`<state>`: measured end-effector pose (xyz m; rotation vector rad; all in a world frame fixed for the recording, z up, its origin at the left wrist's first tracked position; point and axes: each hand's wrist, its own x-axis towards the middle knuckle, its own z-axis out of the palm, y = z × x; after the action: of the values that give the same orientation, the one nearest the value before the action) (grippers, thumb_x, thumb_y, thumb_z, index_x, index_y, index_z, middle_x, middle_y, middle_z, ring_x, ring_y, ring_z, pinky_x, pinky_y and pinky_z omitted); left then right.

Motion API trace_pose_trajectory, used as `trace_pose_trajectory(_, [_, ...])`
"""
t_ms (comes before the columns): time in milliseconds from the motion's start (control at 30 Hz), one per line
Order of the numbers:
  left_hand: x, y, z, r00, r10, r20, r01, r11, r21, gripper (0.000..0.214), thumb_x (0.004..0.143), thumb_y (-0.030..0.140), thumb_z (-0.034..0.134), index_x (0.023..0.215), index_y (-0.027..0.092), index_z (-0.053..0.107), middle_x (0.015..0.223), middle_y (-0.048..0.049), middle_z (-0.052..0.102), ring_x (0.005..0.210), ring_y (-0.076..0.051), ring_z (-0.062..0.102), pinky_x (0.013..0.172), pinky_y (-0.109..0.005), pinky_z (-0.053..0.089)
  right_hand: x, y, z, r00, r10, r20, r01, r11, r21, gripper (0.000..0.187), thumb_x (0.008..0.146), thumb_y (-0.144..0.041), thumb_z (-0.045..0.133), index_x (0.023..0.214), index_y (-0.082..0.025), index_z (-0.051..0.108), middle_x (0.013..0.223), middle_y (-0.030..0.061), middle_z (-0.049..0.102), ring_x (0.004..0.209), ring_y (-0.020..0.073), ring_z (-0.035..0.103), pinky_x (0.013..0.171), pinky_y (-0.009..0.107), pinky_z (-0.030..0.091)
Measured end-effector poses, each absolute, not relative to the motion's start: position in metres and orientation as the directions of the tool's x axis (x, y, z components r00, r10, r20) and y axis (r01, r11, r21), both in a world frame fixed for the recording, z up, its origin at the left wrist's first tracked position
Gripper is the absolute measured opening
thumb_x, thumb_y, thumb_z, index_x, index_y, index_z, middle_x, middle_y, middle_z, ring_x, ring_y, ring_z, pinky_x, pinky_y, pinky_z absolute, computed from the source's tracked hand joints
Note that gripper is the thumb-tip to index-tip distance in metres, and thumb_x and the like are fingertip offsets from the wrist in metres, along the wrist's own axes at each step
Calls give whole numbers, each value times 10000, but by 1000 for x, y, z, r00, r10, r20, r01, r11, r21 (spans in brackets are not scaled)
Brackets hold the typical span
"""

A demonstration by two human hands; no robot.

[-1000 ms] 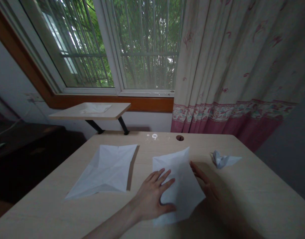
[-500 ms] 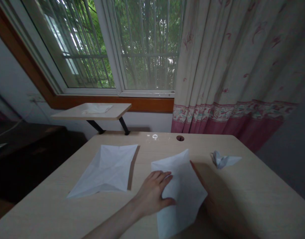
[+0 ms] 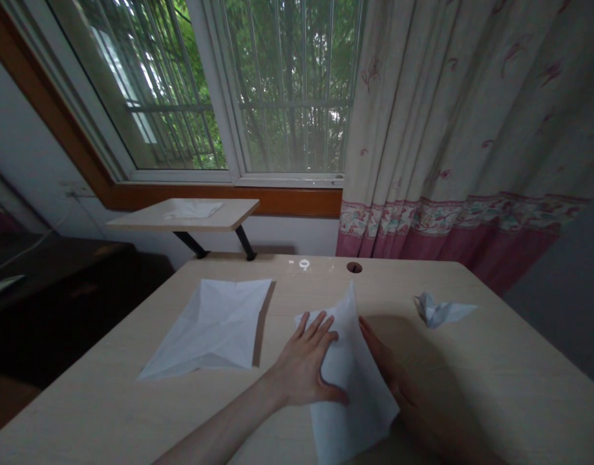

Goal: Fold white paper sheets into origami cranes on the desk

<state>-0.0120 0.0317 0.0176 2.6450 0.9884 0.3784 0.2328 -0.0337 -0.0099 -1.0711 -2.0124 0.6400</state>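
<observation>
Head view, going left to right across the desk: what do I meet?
Creased white paper sheet → left hand → upright folded white paper → right hand → small crumpled paper piece

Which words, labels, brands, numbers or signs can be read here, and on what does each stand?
None is readable: the creased white paper sheet, the folded white paper sheet and the cream curtain with pink flowers show no letters or numbers; the small pale strip at left is too blurred to read.

Btm of white paper sheet [image 3: 350, 387] cut off by frame (R hand [image 3: 398, 394] dim in shadow).
</observation>
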Motion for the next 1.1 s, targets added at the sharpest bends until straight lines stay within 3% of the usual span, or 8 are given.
trace_pose_trajectory(67, [-11,32,17,714,688,133,605,-701,379,911,655,730,753,1345,189,503,1569,-166,352,1487,-387,202,1204,-635,76,233,-33,-11,-393,840,374,431,527,-733,660,997,-613,134,1584,-311,162,1641,42,219,1478,293,246,1176,498,287])
trace_pose_trajectory(133, [-11,32,16,665,728,165,619,-662,423,745,761,643,730,1319,198,516,1553,-149,388,1474,-365,260,1206,-622,132,234,-32,-11,-412,835,366,424,531,-734,676,991,-635,158,1584,-311,164,1644,42,211,1484,297,230,1189,498,251])
trace_pose_trajectory(267, [-15,33,14,463,816,346,548,-571,612,351,999,422,497,1292,230,509,1518,-109,447,1442,-272,355,1196,-558,260,235,-32,-7,-457,805,378,448,575,-684,676,999,-628,159,1586,-293,160,1640,56,227,1482,293,243,1184,495,260])
trace_pose_trajectory(467, [-25,31,10,224,876,426,353,-481,803,338,1018,449,441,1310,284,483,1500,-80,454,1418,-266,379,1187,-562,267,235,-31,-3,-562,746,357,524,655,-545,656,1013,-618,164,1583,-292,165,1616,59,286,1467,270,289,1176,501,264])
trace_pose_trajectory(700, [-27,31,6,11,888,460,291,-443,848,368,1035,426,396,1382,304,392,1533,-59,400,1447,-243,329,1196,-521,264,233,-31,-10,-637,715,288,589,692,-418,597,1046,-488,328,1577,-327,105,1605,46,280,1465,226,290,1194,487,233])
trace_pose_trajectory(933, [-26,31,9,118,869,481,348,-490,800,279,1017,346,442,1274,272,521,1444,-70,515,1379,-252,433,1172,-517,313,231,-32,-17,-635,744,208,651,660,-375,618,1033,-375,450,1568,-324,145,1591,38,310,1457,225,316,1207,484,224])
trace_pose_trajectory(1100, [-24,33,9,371,838,400,447,-539,714,269,993,243,415,1121,253,651,1342,-47,628,1326,-244,509,1139,-504,393,229,-32,-16,-621,768,157,689,630,-357,615,1015,-368,499,1558,-327,213,1574,35,345,1435,236,361,1195,489,264])
